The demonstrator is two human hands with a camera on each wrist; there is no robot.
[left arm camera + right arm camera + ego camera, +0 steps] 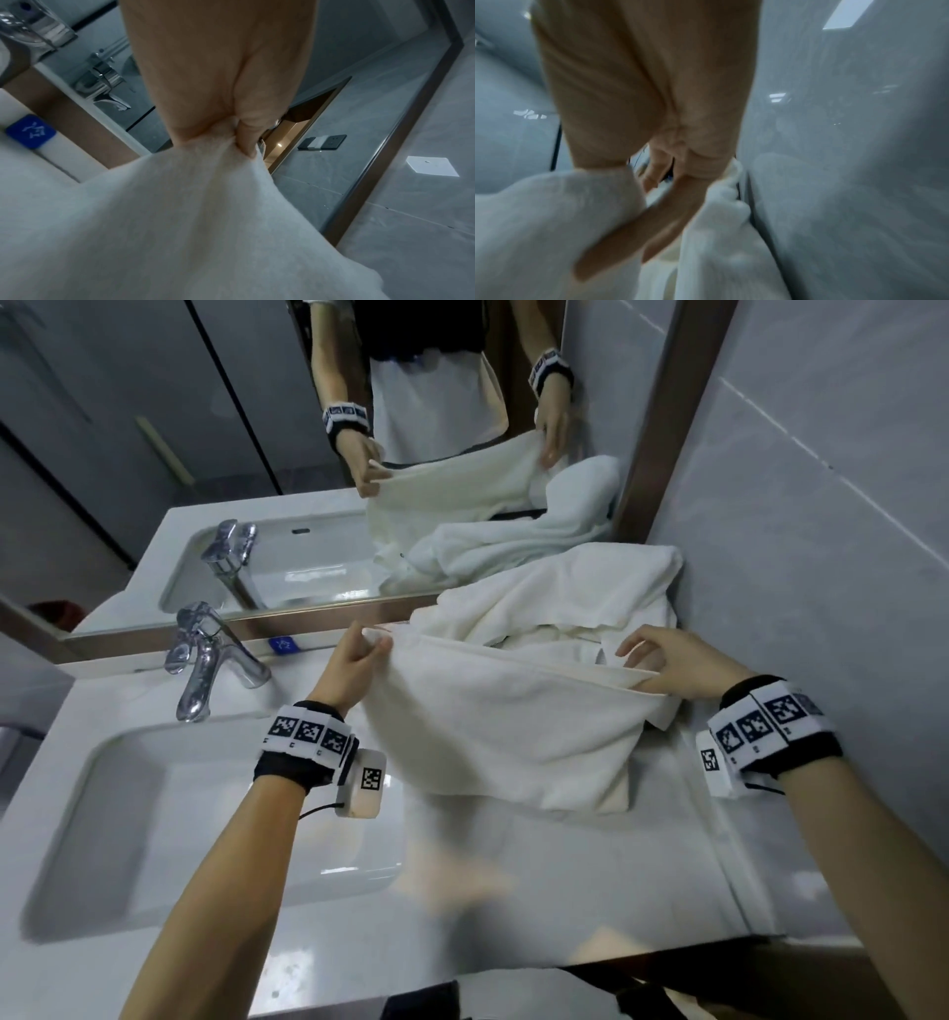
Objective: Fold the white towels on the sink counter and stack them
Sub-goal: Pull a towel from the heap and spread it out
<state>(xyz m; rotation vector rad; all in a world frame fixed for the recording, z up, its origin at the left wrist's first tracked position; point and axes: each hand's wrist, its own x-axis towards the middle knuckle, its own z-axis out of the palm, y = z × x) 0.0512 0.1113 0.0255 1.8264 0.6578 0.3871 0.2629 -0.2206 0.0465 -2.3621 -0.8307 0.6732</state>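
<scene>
White bathroom table [565, 880] with sink basin [169, 819] at left, grey tiled wall at right. Left hand [354, 657] pinches upper left corner of white towel [493, 726], grip closed on cloth between thumb and fingers; left wrist view confirms pinch. Right hand [678, 667] holds the towel's upper right edge, thumb under cloth, fingers partly extended. Towel hangs lifted between both hands, lower end touching the table. Behind it, crumpled towel pile [575, 593] in far right corner. Chrome faucet [205, 654] far left, mirror [359, 454] behind
</scene>
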